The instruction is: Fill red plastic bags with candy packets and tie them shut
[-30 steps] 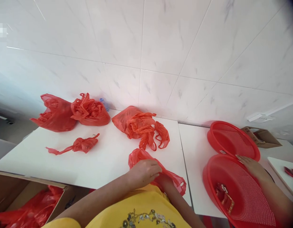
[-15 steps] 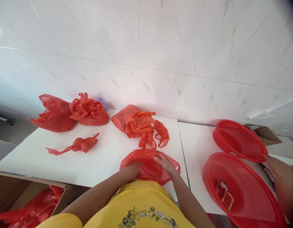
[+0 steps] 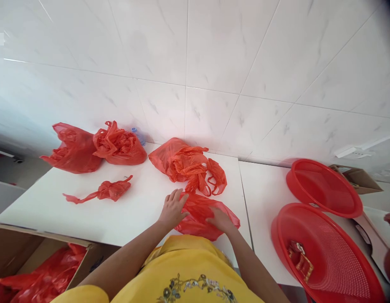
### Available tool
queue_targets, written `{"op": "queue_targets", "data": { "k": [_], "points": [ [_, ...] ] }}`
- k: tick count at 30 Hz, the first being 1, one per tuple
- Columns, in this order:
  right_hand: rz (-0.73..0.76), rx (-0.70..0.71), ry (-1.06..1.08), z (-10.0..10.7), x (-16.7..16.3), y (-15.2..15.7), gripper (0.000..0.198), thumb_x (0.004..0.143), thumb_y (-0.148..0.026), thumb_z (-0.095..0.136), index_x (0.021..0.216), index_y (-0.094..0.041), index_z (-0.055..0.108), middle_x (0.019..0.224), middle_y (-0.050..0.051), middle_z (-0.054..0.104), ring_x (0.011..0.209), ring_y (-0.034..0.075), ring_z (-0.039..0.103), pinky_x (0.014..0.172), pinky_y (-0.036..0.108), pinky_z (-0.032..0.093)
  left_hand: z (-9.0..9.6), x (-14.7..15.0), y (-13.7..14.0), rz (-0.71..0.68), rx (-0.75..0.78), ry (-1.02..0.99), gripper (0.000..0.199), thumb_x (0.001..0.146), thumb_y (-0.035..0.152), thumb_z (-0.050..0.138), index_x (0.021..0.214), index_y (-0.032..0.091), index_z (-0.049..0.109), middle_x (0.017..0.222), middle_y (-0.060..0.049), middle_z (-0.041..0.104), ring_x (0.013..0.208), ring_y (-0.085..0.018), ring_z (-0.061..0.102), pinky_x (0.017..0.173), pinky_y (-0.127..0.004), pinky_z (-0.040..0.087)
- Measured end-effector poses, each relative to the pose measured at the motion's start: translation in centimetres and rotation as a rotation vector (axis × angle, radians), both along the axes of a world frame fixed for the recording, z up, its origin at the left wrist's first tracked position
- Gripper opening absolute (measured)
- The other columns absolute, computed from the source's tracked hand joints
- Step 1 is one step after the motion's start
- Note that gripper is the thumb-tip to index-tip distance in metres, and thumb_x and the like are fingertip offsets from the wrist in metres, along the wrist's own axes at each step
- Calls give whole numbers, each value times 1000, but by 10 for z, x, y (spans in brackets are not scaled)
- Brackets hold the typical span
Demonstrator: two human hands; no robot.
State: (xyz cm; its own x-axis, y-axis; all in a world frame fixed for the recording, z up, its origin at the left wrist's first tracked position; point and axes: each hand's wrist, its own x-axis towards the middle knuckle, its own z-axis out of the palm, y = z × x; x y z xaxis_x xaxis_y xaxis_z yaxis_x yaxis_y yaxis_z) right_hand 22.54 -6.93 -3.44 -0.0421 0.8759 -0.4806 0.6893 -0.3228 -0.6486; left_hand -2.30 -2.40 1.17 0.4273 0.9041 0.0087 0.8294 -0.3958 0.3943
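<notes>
With the front bag (image 3: 198,210) as the clock's centre, a heap of bags (image 3: 187,162) blocks eleven to twelve, crowding right up to it. At nine, bare table (image 3: 144,216) leaves a path as far as the knotted bag (image 3: 111,191); past that, toward ten, two stuffed bags (image 3: 119,149) bar the way. At three, a bare strip runs until the basket walls (image 3: 279,235) rise. The yellow shirt (image 3: 182,269) closes off six.
</notes>
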Motion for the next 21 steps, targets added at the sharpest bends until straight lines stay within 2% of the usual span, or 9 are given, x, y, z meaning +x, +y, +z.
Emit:
{"op": "queue_targets", "data": {
  "k": [2, 5, 7, 10, 13, 15, 17, 19, 21],
  "points": [
    [87, 21, -46, -6, -5, -12, 73, 62, -23, 74, 133, -22, 56, 139, 13, 52, 128, 33, 44, 103, 40, 36, -4, -1, 6, 123, -165, -3, 68, 70, 23, 74, 134, 24, 52, 146, -14, 44, 134, -34, 38, 107, -48, 32],
    [128, 70, -67, -14, -10, -32, 78, 56, -17, 77, 132, -23, 59, 144, 14, 46, 135, 40, 36, 109, 48, 29, -11, -6, 14, 245, -421, -73, 28, 79, 24, 61, 106, 21, 65, 107, -9, 68, 99, -25, 62, 86, -36, 46],
    [115, 131, -52, -14, -13, -44, 69, 61, -17, 74, 129, -22, 61, 144, 14, 48, 136, 37, 37, 111, 46, 30, -12, -8, 16, 273, -470, -115, 16, 84, 27, 50, 85, 19, 64, 83, -5, 68, 78, -19, 63, 71, -29, 47],
    [35, 246, -37, 1, -10, -59, 47, 76, -19, 62, 123, -23, 65, 136, 8, 56, 129, 26, 47, 110, 35, 36, -9, -8, 15, 309, -507, -198, 20, 86, 31, 46, 78, 18, 60, 76, -3, 66, 70, -16, 61, 62, -25, 44],
    [-161, 372, -91, 24, 16, -69, 35, 92, -28, 39, 117, -22, 64, 125, 8, 61, 118, 20, 54, 105, 31, 41, -5, -4, 13, 390, -580, -358, 22, 83, 39, 49, 80, 19, 59, 72, -2, 64, 65, -16, 60, 56, -24, 43],
    [-402, 481, -215, 38, 48, -78, 38, 94, -32, 32, 113, -18, 63, 119, 12, 61, 112, 21, 55, 100, 34, 44, -3, -1, 14, 454, -635, -460, 24, 79, 43, 54, 79, 19, 60, 70, -1, 64, 61, -17, 59, 53, -24, 42],
    [-623, 537, -414, 47, 86, -91, 40, 91, -34, 37, 116, -13, 59, 121, 17, 58, 116, 26, 52, 102, 39, 42, -1, 3, 15, 485, -671, -509, 26, 75, 45, 57, 79, 20, 60, 70, -1, 65, 59, -16, 58, 51, -24, 41],
    [-734, 432, -580, 51, 118, -105, 50, 86, -36, 46, 127, -9, 52, 130, 22, 51, 127, 33, 44, 107, 45, 35, 2, 7, 15, 494, -683, -525, 27, 74, 47, 58, 78, 20, 59, 69, -1, 64, 56, -16, 57, 50, -23, 40],
    [-761, 230, -582, 50, 139, -118, 59, 82, -38, 51, 132, -7, 46, 135, 26, 48, 130, 38, 41, 105, 50, 35, 5, 9, 15, 495, -688, -536, 27, 73, 47, 58, 78, 20, 59, 68, -1, 64, 55, -15, 57, 49, -23, 40]
  ]
}}
